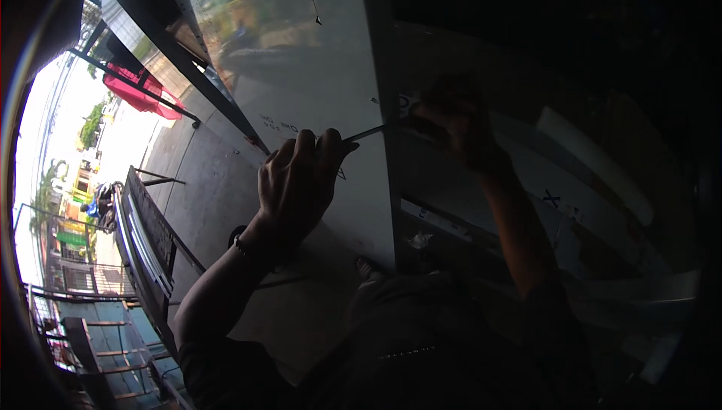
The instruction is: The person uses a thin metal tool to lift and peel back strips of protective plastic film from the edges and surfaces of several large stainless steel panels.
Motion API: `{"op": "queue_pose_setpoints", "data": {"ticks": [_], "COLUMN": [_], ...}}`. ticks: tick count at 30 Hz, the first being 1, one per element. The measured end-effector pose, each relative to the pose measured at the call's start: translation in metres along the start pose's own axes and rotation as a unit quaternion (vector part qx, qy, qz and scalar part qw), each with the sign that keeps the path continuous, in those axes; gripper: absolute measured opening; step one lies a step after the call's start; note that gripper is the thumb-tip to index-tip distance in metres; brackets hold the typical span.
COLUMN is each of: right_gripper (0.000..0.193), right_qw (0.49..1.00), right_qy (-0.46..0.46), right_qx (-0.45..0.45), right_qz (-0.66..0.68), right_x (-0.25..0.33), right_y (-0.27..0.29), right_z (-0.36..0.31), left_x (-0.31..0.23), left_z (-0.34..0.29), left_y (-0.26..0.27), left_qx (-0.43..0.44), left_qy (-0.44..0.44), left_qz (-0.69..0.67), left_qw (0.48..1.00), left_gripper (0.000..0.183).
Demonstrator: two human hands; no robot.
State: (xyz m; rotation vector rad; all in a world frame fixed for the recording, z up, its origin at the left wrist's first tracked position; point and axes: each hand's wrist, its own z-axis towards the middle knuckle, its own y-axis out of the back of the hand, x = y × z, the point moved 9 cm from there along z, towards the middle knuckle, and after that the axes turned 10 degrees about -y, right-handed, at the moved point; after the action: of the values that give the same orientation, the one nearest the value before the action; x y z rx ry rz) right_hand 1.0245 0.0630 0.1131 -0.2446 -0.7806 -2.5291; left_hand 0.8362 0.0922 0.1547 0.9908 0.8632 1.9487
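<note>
I am pinching a thin dark rod (366, 133) between my left hand (297, 181) and my right hand (455, 128), over a large pale sheet (301, 72) leaning beside a dark frame (385, 109).

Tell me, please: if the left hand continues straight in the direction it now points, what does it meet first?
Probably the right hand: the left hand points along the thin rod it grips toward it. Depth is unclear.

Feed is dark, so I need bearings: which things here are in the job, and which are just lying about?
In the job:
left hand
right hand
thin rod held between them
pale sheet

Lying about:
red awning
metal rack
</note>
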Motion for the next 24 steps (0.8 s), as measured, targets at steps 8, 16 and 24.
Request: {"op": "queue_pose_setpoints", "data": {"ticks": [8,16,24], "right_gripper": [0.016,0.012,0.017], "right_qw": [0.999,0.995,0.998], "right_qy": [0.001,-0.004,-0.010], "right_qx": [0.034,0.103,0.056], "right_qz": [-0.030,-0.008,-0.026], "right_x": [0.009,0.009,0.015], "right_y": [-0.019,-0.053,-0.043], "right_z": [-0.034,-0.082,-0.083], "left_x": [-0.016,-0.032,-0.030], "left_z": [-0.024,-0.073,-0.075], "left_y": [-0.014,-0.062,-0.062], "left_qx": [0.025,0.087,0.051], "left_qy": [0.019,0.076,0.075], "left_qz": [-0.029,-0.028,-0.068], "left_qw": [0.999,0.993,0.994], "left_gripper": [0.018,0.023,0.017]}}
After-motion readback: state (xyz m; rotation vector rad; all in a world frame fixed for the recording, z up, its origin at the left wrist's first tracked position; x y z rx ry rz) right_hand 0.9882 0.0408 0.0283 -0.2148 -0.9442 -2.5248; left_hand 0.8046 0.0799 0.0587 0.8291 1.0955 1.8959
